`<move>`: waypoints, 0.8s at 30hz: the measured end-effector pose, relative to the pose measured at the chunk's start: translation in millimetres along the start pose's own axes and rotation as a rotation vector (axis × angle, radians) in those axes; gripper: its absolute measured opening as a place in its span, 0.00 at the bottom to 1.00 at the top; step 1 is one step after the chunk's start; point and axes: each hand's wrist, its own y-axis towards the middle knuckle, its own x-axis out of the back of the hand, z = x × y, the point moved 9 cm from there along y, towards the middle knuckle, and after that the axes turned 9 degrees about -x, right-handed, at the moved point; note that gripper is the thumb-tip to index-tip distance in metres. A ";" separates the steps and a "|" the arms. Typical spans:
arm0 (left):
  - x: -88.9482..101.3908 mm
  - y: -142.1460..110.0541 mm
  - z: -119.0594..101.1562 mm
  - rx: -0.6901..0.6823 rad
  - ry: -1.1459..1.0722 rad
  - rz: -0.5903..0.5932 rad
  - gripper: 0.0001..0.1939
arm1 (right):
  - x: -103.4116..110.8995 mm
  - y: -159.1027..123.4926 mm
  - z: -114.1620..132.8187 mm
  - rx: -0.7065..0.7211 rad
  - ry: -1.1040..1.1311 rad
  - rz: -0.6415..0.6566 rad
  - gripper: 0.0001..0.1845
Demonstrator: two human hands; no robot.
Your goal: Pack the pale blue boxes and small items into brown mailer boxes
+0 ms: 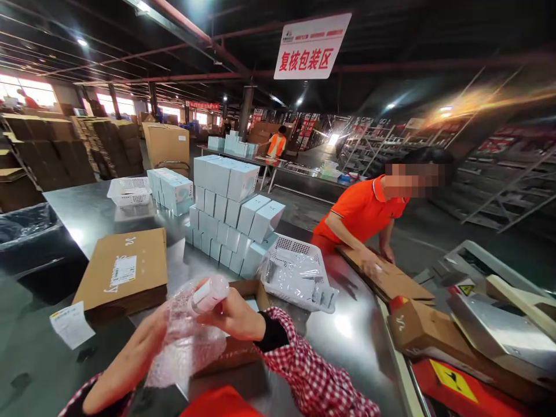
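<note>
In the middle foreground my right hand (238,315) is closed around a small whitish-pink cylindrical bottle (211,294), held tilted above the table. A clear sheet of bubble wrap (186,341) hangs around and below the bottle. My left hand (150,333) grips the wrap from the left side, its fingertips partly hidden by the plastic. Under my hands stands an open brown cardboard box (256,292), mostly covered by the wrap and my right arm.
Flattened cartons (121,266) lie at left with a paper slip (72,325). Stacked pale-blue boxes (226,208) rise ahead, beside a white basket (299,266) of plastic-wrapped items. A co-worker (360,214) handles cardboard at right, near a packing machine (499,324).
</note>
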 end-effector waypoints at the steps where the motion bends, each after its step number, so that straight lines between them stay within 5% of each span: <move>1: -7.7 -0.6 -3.0 -0.016 -0.007 0.029 0.35 | 0.5 -1.8 -1.5 -0.021 -0.012 -0.004 0.16; 4: -13.3 -2.9 -13.1 -0.023 0.105 -0.038 0.48 | -1.5 -6.0 -4.1 -0.107 0.018 0.029 0.21; 11: -9.4 4.7 -50.0 -0.204 0.289 0.110 0.15 | -8.0 -9.2 18.8 -0.048 -0.041 0.143 0.15; 18: 0.9 7.4 -48.4 -0.099 0.070 0.046 0.08 | -7.1 -16.5 23.0 -0.082 -0.338 0.224 0.22; 24: -7.8 -2.3 -69.3 -0.249 0.036 -0.040 0.03 | -6.0 -18.3 43.4 -0.095 -0.724 0.427 0.24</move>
